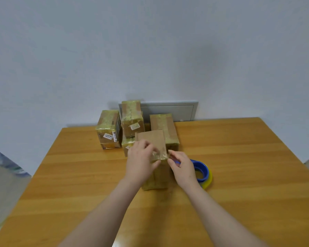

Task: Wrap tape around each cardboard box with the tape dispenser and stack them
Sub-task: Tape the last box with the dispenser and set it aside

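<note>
Left hand (pixel 140 161) grips the box (pixel 151 139) at its top edge, right hand (pixel 183 166) pinches the tape (pixel 159 156) there; box likely light, stiff: hold by edges.

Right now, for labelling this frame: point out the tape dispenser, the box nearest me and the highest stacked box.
tape dispenser (pixel 203 165): head view, its blue rim.
nearest box (pixel 150 139): head view, its bare top face.
highest stacked box (pixel 131 111): head view, its taped top face.
</note>
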